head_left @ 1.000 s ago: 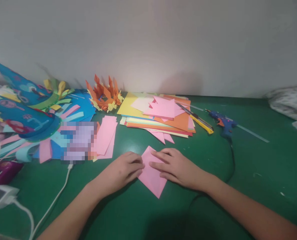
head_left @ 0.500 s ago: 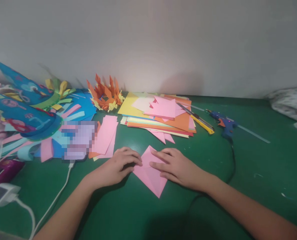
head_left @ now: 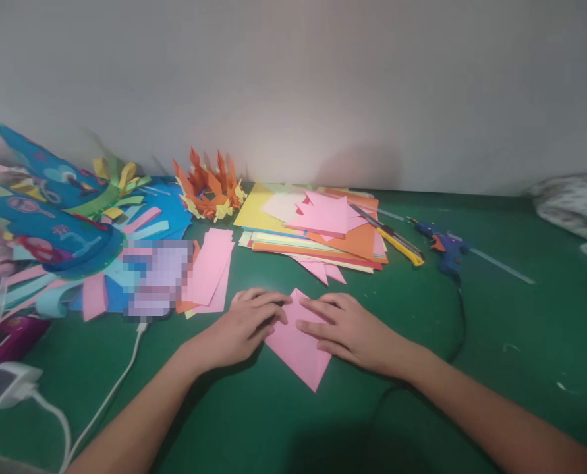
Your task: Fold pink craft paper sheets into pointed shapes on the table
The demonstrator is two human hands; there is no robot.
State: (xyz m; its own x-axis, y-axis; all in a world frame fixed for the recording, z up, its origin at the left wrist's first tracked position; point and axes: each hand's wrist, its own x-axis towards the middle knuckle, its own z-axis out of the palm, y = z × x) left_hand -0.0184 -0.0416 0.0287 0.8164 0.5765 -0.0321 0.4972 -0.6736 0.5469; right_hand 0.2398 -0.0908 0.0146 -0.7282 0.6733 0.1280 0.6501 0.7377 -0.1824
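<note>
A folded piece of pink paper [head_left: 300, 352] lies flat on the green table in front of me, roughly diamond-shaped with corners pointing away and toward me. On its upper left part rest the fingertips of my left hand [head_left: 253, 324], index finger stretched toward the far corner and the others slightly bent. My right hand [head_left: 350, 329] lies over the right side, fingers spread and flat on the paper. Between the two hands the paper's middle shows; its left and right corners are partly covered by fingers.
Behind are stacked coloured papers [head_left: 317, 250], a yellow utility knife [head_left: 402, 245] and a corded blue glue gun [head_left: 448, 253]. Leftward lie pink paper strips [head_left: 211, 270], a blurred-out device on a white cable [head_left: 134, 355], an orange paper crown [head_left: 209, 187] and blue cone hats [head_left: 70, 230].
My left hand has slid right and farther over the paper, its index finger now near the far corner. Crease lines across the paper's middle show less. My right hand stays in place.
</note>
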